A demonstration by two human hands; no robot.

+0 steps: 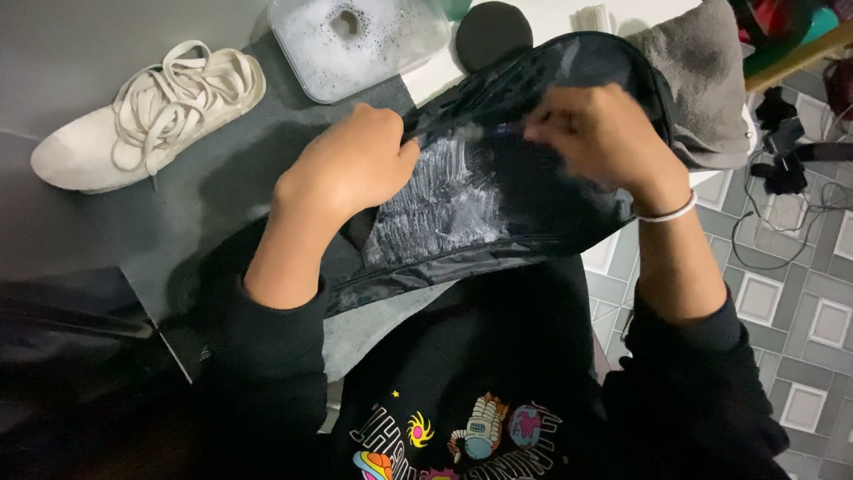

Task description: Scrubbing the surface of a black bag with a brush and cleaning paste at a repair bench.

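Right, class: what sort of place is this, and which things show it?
Probably a home cleaning corner: a tub of soapy water, a white sneaker on the table, and tiled floor. Both hands work a soapy black bag.

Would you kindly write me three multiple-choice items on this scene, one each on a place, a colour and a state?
1. Where does the white sneaker lie?
A. Left of the soapy tub
B. On the tiled floor
C. Inside the bag

2. What colour is the bag under the hands?
A. Red
B. Black
C. Yellow

3. In what state is the bag's surface between the left hand and the right hand?
A. Dry and clean
B. Torn open
C. Streaked with white lather

Answers: 1 A, the sneaker rests on the grey mat left of the tub. 2 B, its fabric is black. 3 C, white foam streaks cover it.
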